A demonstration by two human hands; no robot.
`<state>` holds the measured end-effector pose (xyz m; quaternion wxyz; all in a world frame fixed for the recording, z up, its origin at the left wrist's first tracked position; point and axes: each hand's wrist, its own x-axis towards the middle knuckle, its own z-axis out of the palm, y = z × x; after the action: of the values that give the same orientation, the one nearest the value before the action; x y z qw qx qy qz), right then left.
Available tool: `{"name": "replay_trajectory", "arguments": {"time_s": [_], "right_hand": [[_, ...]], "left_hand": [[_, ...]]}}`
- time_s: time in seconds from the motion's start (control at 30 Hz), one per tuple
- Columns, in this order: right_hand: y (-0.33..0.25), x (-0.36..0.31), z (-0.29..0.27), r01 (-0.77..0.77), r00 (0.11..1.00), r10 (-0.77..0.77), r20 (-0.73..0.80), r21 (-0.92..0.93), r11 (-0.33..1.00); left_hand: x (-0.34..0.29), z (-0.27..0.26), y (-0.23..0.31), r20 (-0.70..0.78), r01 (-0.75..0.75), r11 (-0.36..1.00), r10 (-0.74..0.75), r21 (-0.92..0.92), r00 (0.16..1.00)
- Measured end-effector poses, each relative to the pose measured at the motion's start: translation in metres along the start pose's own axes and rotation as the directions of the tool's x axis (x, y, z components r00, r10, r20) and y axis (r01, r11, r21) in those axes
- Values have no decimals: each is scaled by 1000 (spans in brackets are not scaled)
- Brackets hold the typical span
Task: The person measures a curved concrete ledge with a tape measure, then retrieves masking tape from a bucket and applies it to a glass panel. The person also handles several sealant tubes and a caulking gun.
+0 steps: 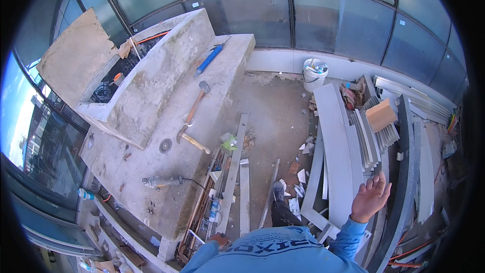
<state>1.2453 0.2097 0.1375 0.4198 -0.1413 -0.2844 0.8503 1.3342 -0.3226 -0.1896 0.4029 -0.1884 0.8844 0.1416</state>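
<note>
Left hand (220, 239) mostly hidden behind the blue shirt (252, 260)

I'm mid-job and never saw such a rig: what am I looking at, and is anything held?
No machine here: a person in a blue long-sleeved shirt uses bare hands. The single picture comes from a wide camera on their head, looking down, so straight edges bend.

On the grey concrete ledge lie a blue tube-shaped caulking gun, a brown-handled hammer, a hammer with a pale wooden handle and a grey cylindrical power tool.

The right hand is open, seemingly empty, near a long pale flat panel. The left hand barely shows; its grip is unclear.
</note>
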Motion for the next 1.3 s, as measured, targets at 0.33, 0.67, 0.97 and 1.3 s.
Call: {"name": "replay_trajectory", "arguments": {"time_s": [0.33,0.67,0.97,1.3], "right_hand": [[184,177,253,623,612,-129,781,-375,687],[379,308,320,691,487,316,814,-581,430],[444,465,426,816,512,171,842,-539,210],[597,614,393,656,492,543,680,-700,282]], "left_hand": [[148,-177,217,-294,-95,889,-46,-448,955],[291,-383,420,100,193,-391,245,-900,964],[371,-640,640,61,112,-102,413,-988,909],[422,-724,812,56,78,-18,536,-997,843]]}}
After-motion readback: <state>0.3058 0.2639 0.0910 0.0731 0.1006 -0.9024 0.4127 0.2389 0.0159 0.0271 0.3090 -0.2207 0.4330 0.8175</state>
